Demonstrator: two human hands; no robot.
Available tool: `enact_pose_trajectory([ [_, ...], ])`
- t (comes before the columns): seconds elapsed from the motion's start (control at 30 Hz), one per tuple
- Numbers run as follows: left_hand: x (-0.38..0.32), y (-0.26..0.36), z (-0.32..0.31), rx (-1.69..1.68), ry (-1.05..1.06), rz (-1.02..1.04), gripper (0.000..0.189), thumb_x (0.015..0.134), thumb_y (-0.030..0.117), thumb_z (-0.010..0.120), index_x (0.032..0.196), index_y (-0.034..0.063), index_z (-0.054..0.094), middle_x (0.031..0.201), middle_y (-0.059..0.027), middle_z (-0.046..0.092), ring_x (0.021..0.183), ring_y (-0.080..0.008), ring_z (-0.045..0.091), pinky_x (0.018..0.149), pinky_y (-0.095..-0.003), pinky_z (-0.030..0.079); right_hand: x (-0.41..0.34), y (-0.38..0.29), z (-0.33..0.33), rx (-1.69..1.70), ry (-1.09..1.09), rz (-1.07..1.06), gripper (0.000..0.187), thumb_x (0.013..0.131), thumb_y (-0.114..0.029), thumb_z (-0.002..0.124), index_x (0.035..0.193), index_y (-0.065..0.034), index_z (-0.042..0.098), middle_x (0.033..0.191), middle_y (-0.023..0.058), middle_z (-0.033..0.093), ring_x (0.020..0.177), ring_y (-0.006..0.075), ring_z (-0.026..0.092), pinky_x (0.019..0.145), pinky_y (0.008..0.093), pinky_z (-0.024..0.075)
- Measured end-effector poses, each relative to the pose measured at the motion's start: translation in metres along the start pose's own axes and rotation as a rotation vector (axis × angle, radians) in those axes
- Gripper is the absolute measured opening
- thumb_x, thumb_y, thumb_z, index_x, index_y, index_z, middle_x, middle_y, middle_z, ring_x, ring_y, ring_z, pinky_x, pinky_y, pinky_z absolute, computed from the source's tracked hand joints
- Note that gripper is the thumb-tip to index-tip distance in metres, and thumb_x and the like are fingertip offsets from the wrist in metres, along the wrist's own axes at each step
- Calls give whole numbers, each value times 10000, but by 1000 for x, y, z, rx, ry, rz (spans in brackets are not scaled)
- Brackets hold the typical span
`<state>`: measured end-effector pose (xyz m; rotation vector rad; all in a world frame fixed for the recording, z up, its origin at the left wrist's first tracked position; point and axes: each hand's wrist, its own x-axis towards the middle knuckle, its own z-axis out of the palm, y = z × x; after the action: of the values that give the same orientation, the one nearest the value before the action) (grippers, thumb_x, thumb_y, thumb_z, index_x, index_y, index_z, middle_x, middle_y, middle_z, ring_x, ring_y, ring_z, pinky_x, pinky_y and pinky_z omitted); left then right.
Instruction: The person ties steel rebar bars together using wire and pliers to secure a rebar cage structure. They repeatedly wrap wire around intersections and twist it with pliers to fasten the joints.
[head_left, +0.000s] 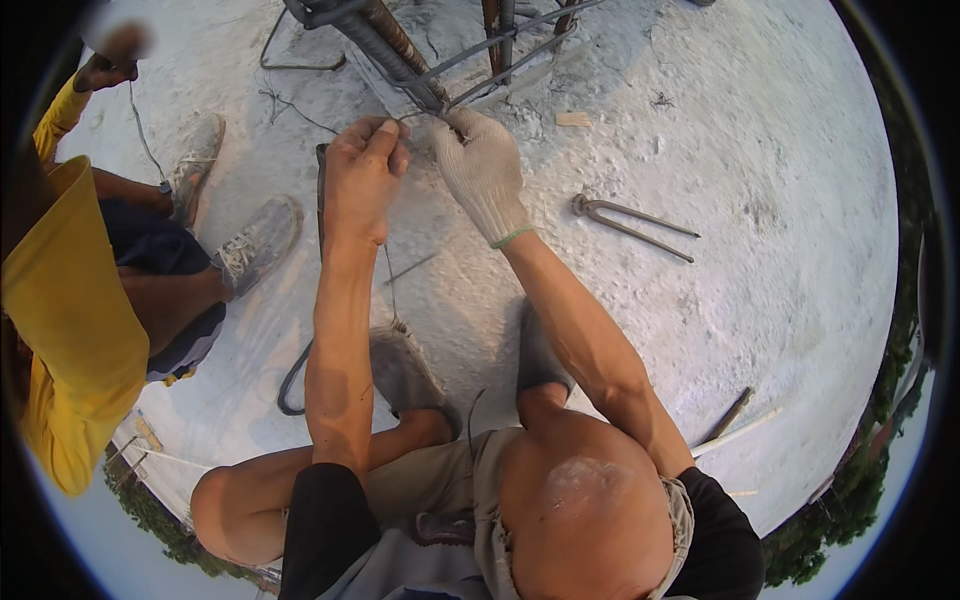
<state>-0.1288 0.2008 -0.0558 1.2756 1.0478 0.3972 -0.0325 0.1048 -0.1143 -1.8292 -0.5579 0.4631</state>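
Observation:
My bare left hand (367, 172) pinches a thin tie wire (409, 116) between thumb and fingers, left of the foot of a steel rebar column (390, 56). My right hand (484, 172), in a knitted work glove with a green hem, is closed at the column's lower corner, where a thin stirrup bar (510, 71) meets the upright bars. Its fingertips are partly hidden, so what it grips there cannot be told for sure. A pair of end-cutting nippers (637, 225) lies on the concrete to the right of the gloved hand.
At the left a co-worker in a yellow garment (82, 315) and worn shoes (259, 244) is close by. A bent stirrup (300, 66) and loose wire (296, 109) lie near the column. A wood chip (574, 119) and a stick (729, 414) lie on the rough concrete slab.

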Motion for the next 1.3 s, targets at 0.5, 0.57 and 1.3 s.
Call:
enact_pose_trajectory([
  [0.5, -7, -17, -4, 204, -29, 112, 230, 1061, 187, 633, 1026, -28, 706, 664, 25, 535, 585, -55, 428, 530, -251, 322, 1, 8, 0, 891, -323, 586, 184, 986, -202, 702, 1032, -24, 699, 815, 49, 690, 597, 107, 587, 496, 260, 424],
  [0.57, -6, -17, -6, 205, -29, 120, 228, 1061, 183, 632, 1027, -30, 705, 666, 23, 536, 596, -59, 438, 547, -254, 335, 0, 17, -3, 960, -408, 585, 178, 993, -195, 686, 1056, -28, 693, 821, 57, 699, 599, 118, 603, 505, 271, 442],
  [1.3, 14, -48, -5, 681, 65, 459, 201, 998, 46, 595, 1103, 27, 765, 814, -167, 704, 674, -263, 633, 654, -378, 490, -2, 9, -20, 624, -329, 420, 324, 1024, -227, 607, 1222, 2, 723, 1004, 46, 758, 829, 112, 676, 730, 289, 543],
])
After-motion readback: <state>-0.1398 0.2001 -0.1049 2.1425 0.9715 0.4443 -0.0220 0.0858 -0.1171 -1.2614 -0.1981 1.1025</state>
